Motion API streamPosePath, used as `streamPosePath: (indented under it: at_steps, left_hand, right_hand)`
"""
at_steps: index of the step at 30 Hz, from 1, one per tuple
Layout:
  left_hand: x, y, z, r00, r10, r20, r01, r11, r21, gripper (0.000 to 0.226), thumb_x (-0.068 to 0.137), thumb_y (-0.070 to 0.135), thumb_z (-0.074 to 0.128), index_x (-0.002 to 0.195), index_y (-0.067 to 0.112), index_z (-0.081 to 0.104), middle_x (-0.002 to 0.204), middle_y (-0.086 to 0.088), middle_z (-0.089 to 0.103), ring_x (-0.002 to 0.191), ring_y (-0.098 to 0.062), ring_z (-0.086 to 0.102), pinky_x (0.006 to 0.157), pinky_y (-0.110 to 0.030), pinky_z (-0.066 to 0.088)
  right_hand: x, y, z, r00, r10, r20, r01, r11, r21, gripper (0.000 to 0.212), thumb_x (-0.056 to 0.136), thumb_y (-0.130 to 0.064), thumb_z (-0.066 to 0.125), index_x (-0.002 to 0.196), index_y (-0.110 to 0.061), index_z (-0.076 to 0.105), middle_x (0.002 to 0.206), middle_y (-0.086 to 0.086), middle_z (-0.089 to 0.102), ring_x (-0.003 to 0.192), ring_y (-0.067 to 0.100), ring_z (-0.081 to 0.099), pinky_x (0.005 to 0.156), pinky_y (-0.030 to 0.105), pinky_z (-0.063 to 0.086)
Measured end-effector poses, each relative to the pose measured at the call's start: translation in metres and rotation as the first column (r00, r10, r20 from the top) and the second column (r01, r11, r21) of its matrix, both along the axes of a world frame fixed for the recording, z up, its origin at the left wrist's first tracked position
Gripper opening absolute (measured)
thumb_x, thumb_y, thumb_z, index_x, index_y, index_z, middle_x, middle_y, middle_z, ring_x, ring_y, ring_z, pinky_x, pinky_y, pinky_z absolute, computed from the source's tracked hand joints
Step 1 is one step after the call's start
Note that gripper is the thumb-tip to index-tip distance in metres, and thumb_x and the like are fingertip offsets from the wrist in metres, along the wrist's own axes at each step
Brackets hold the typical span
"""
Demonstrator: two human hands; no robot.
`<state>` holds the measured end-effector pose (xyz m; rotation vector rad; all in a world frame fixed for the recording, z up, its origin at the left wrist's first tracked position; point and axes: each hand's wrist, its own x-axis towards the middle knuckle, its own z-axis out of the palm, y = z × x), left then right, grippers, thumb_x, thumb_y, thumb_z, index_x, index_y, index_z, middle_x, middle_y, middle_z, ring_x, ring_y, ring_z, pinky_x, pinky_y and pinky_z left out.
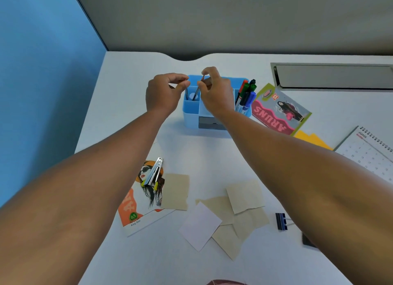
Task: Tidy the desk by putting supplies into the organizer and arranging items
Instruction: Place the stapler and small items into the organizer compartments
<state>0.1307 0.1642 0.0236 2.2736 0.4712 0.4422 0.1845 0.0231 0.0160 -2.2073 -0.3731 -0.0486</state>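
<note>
Desk (265,157): white, smooth, matt laminate look.
Organizer (191,112): light blue plastic, smooth, slight sheen.
Markers (246,95): glossy plastic barrels and caps.
Stapler (154,172): bright polished metal, yellow plastic tips.
Binder clip (281,221): dark painted metal, thin wire handle.
Booklet (141,197): printed coated paper, faintly glossy.
Brown paper pieces (244,196): matt, rough-looking kraft paper, torn edges.
White card (200,228): smooth matt paper.
Calendar (370,155): matt paper, metal spiral binding.
Cable tray lid (333,75): brushed grey metal look.
</note>
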Motion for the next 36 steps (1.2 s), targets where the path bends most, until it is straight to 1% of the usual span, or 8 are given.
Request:
streamPosePath:
  at_steps: [6,12,14,17,23,26,29,36]
  left_hand:
    - [0.000,0.005,-0.014,0.993,-0.030,-0.115,0.030,1.000,0.000,0.027,0.091,0.046,0.065,0.108,0.028,0.077,0.113,0.010,0.073,0.095,-0.012,0.068,0.075,-0.022,0.047]
    - [-0.003,0.004,-0.022,0.982,-0.024,-0.185,0.027,1.000,0.012,0.021,0.091,0.043,0.067,0.103,0.030,0.078,0.115,0.011,0.071,0.105,-0.012,0.063,0.075,-0.025,0.044]
    - [-0.004,0.002,-0.023,0.980,-0.016,-0.200,0.020,1.000,0.016,0.022,0.091,0.043,0.067,0.104,0.029,0.078,0.116,0.009,0.071,0.106,-0.013,0.063,0.076,-0.027,0.044]
    - [-0.005,0.002,-0.025,0.978,-0.013,-0.210,0.015,1.000,0.007,0.023,0.092,0.040,0.066,0.107,0.028,0.077,0.119,0.008,0.070,0.111,-0.013,0.062,0.081,-0.027,0.046]
    - [-0.014,0.003,-0.027,0.985,0.077,-0.155,-0.084,0.996,-0.037,0.024,0.097,0.035,0.060,0.115,0.025,0.073,0.122,0.005,0.065,0.114,-0.011,0.058,0.087,-0.019,0.040]
    - [-0.022,0.002,-0.029,0.983,0.154,-0.104,-0.161,0.985,-0.063,0.024,0.099,0.031,0.056,0.115,0.023,0.072,0.118,0.004,0.067,0.107,-0.008,0.059,0.081,-0.013,0.039]
    - [-0.035,-0.004,-0.035,0.965,0.250,-0.073,-0.257,0.959,-0.116,0.023,0.099,0.029,0.054,0.113,0.022,0.070,0.116,0.005,0.068,0.102,-0.006,0.058,0.074,-0.006,0.036]
    - [-0.073,-0.028,-0.048,0.943,0.325,-0.070,-0.333,0.920,-0.208,0.018,0.095,0.035,0.058,0.108,0.022,0.056,0.092,0.010,0.064,0.082,-0.009,0.060,0.061,-0.011,0.034]
  right_hand:
    - [0.003,0.003,-0.001,0.996,0.085,-0.037,-0.090,0.980,-0.179,0.021,0.097,-0.028,0.055,0.107,-0.018,0.069,0.098,0.003,0.072,0.088,0.019,0.064,0.079,0.038,0.056]
    - [0.006,0.009,-0.004,0.989,0.100,-0.109,-0.133,0.927,-0.352,0.020,0.096,-0.029,0.057,0.091,-0.024,0.076,0.091,-0.003,0.071,0.076,0.009,0.051,0.055,0.018,0.037]
    - [0.006,0.012,-0.004,0.985,0.114,-0.127,-0.154,0.915,-0.374,0.019,0.097,-0.028,0.058,0.095,-0.025,0.077,0.093,-0.003,0.072,0.078,0.011,0.058,0.062,0.021,0.048]
    - [0.005,0.012,-0.003,0.982,0.124,-0.143,-0.167,0.923,-0.346,0.018,0.096,-0.023,0.059,0.102,-0.023,0.076,0.099,-0.003,0.073,0.084,0.013,0.063,0.074,0.026,0.055]
    - [0.004,-0.004,-0.001,0.987,0.058,-0.148,-0.087,0.977,-0.197,0.019,0.095,-0.018,0.058,0.103,-0.021,0.074,0.105,-0.005,0.071,0.091,0.013,0.064,0.078,0.025,0.052]
    - [0.000,-0.014,-0.001,0.989,0.021,-0.147,-0.042,0.988,-0.145,0.019,0.093,-0.017,0.057,0.100,-0.021,0.074,0.102,-0.005,0.072,0.087,0.013,0.063,0.069,0.022,0.048]
    - [-0.006,-0.026,0.000,0.994,-0.009,-0.108,-0.002,0.994,-0.106,0.019,0.093,-0.018,0.058,0.103,-0.019,0.073,0.102,-0.005,0.073,0.090,0.013,0.064,0.076,0.026,0.052]
    - [-0.034,-0.055,0.000,0.995,-0.092,-0.032,0.091,0.996,-0.027,0.015,0.091,-0.017,0.059,0.099,-0.015,0.071,0.098,-0.006,0.071,0.091,0.009,0.064,0.082,0.028,0.054]
